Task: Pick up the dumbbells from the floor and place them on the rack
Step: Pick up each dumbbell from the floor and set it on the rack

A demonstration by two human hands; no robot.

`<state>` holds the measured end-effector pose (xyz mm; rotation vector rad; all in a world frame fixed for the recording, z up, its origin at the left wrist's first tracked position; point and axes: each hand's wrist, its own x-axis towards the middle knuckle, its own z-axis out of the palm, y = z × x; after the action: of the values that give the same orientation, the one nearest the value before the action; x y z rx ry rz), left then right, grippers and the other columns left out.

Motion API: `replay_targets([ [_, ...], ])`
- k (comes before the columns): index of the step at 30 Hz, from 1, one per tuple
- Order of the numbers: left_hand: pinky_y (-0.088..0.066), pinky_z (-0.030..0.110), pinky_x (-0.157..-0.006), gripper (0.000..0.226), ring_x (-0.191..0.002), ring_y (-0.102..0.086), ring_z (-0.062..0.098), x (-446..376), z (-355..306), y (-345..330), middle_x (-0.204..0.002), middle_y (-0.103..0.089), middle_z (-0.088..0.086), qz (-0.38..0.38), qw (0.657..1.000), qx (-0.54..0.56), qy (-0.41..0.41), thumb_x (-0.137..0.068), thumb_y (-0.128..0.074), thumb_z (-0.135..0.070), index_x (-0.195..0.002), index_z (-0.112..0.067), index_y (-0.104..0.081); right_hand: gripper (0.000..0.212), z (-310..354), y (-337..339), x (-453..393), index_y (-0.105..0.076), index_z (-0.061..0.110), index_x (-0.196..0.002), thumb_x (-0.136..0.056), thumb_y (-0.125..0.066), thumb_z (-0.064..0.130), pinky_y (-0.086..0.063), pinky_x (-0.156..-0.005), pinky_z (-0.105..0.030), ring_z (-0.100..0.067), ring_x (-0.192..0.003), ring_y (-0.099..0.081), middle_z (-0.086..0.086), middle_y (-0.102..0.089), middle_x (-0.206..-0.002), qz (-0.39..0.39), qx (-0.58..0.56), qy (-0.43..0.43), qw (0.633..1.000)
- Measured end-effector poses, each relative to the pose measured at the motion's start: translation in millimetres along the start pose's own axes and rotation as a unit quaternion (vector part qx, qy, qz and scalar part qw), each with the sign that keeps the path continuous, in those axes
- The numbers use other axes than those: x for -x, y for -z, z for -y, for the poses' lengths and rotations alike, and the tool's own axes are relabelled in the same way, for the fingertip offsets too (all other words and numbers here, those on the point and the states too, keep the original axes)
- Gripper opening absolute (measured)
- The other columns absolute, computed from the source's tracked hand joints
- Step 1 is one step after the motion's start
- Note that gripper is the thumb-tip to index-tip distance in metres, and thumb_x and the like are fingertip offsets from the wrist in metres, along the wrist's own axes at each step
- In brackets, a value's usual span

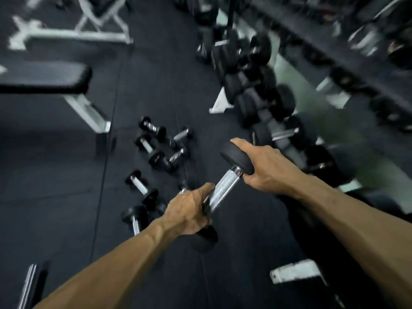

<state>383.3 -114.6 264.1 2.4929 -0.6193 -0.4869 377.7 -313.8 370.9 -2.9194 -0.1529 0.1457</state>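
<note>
Both hands hold one black dumbbell (224,189) with a knurled chrome handle, lifted off the floor and slanting up to the right. My left hand (189,210) grips the lower end of the handle, next to the lower head. My right hand (265,166) wraps over the upper head. Several smaller black dumbbells (153,148) lie scattered on the dark floor to the left and beyond. The dumbbell rack (267,108) runs along the right side, its low tier filled with larger black dumbbells. The view is motion-blurred.
A flat bench (44,81) with a white frame stands at the left. Another white bench frame (71,34) sits at the back left. A chrome bar (27,284) shows at the bottom left. A white rack foot (294,273) is at the bottom right.
</note>
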Motion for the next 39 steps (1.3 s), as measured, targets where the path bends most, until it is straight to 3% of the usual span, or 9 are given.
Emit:
replay_targets([
  [8, -0.050, 0.035, -0.082, 0.073, -0.100, -0.061, 0.021, 25.0, -134.8, 142.9, -0.097, -0.064, -0.010, -0.064, 0.991, -0.001, -0.114, -0.065, -0.075, -0.032, -0.125, -0.043, -0.035, 0.079, 20.8, 201.8, 51.7, -0.026, 0.040, -0.141, -0.075, -0.067, 0.027, -0.050, -0.087, -0.045, -0.031, -0.103, -0.064, -0.002, -0.069, -0.109, -0.110, 0.064, 0.013, 0.992],
  [11, -0.051, 0.035, -0.080, 0.072, -0.093, -0.062, 0.020, 26.4, -183.9, 170.7, -0.084, -0.060, -0.013, -0.065, 0.987, 0.005, -0.146, -0.063, -0.076, -0.030, -0.123, -0.043, -0.039, 0.075, 9.4, 252.9, 76.8, -0.029, 0.041, -0.140, -0.076, -0.067, 0.030, -0.052, -0.079, -0.043, -0.028, -0.095, -0.064, 0.001, -0.068, -0.103, -0.134, 0.064, 0.001, 0.989],
  [15, -0.053, 0.039, -0.080, 0.073, -0.090, -0.064, 0.019, 10.2, -248.5, 180.5, -0.083, -0.064, -0.013, -0.035, 0.985, 0.006, -0.170, -0.060, -0.074, -0.026, -0.123, -0.044, -0.042, 0.081, -34.3, 298.1, 107.8, -0.026, 0.040, -0.143, -0.076, -0.067, 0.024, -0.053, -0.078, -0.043, -0.024, -0.087, -0.062, 0.002, -0.065, -0.102, -0.146, 0.062, -0.026, 0.987],
  [19, -0.054, 0.038, -0.080, 0.078, -0.091, -0.062, 0.018, -18.3, -320.0, 157.4, -0.092, -0.064, -0.013, 0.000, 0.982, 0.014, -0.187, -0.061, -0.075, -0.024, -0.128, -0.043, -0.041, 0.078, -101.9, 325.9, 137.1, -0.029, 0.030, -0.146, -0.079, -0.067, 0.016, -0.051, -0.079, -0.040, -0.023, -0.087, -0.058, -0.001, -0.064, -0.102, -0.136, 0.055, -0.046, 0.988],
  [21, -0.055, 0.037, -0.077, 0.074, -0.089, -0.062, 0.019, -34.5, -357.9, 135.4, -0.090, -0.063, -0.011, 0.021, 0.980, 0.021, -0.195, -0.062, -0.075, -0.020, -0.125, -0.040, -0.043, 0.076, -142.8, 335.3, 152.1, -0.030, 0.031, -0.146, -0.080, -0.067, 0.019, -0.049, -0.078, -0.035, -0.020, -0.085, -0.057, 0.003, -0.063, -0.101, -0.129, 0.052, -0.055, 0.989],
  [25, -0.054, 0.040, -0.080, 0.075, -0.099, -0.061, 0.024, -74.3, -431.8, 81.6, -0.105, -0.064, -0.004, 0.073, 0.976, 0.037, -0.202, -0.062, -0.077, -0.025, -0.128, -0.036, -0.043, 0.067, -234.8, 346.8, 177.5, -0.037, 0.035, -0.140, -0.080, -0.068, 0.026, -0.051, -0.080, -0.038, -0.021, -0.086, -0.061, 0.003, -0.066, -0.104, -0.096, 0.019, -0.077, 0.992],
  [31, -0.053, 0.036, -0.084, 0.079, -0.104, -0.059, 0.021, -146.1, -530.4, -1.2, -0.102, -0.056, -0.008, 0.127, 0.973, 0.047, -0.186, -0.065, -0.080, -0.022, -0.134, -0.034, -0.043, 0.071, -376.2, 345.3, 204.6, -0.036, 0.037, -0.141, -0.080, -0.070, 0.027, -0.052, -0.084, -0.040, -0.023, -0.090, -0.062, 0.002, -0.066, -0.107, -0.078, 0.005, -0.134, 0.988],
  [36, -0.055, 0.042, -0.081, 0.071, -0.098, -0.062, 0.023, -208.3, -581.1, -58.0, -0.107, -0.063, -0.001, 0.169, 0.966, 0.039, -0.189, -0.062, -0.083, -0.025, -0.124, -0.032, -0.050, 0.053, -477.0, 332.5, 208.4, -0.047, 0.039, -0.121, -0.075, -0.069, 0.024, -0.053, -0.076, -0.037, -0.015, -0.079, -0.062, 0.008, -0.066, -0.090, -0.045, -0.031, -0.152, 0.987],
  [39, -0.055, 0.037, -0.081, 0.074, -0.096, -0.062, 0.024, -242.6, -601.6, -87.5, -0.105, -0.065, 0.004, 0.207, 0.961, 0.014, -0.182, -0.068, -0.084, -0.022, -0.131, -0.027, -0.047, 0.051, -525.4, 318.5, 206.3, -0.049, 0.039, -0.117, -0.074, -0.069, 0.021, -0.051, -0.072, -0.032, -0.010, -0.078, -0.061, 0.010, -0.065, -0.090, -0.023, -0.061, -0.180, 0.981],
])
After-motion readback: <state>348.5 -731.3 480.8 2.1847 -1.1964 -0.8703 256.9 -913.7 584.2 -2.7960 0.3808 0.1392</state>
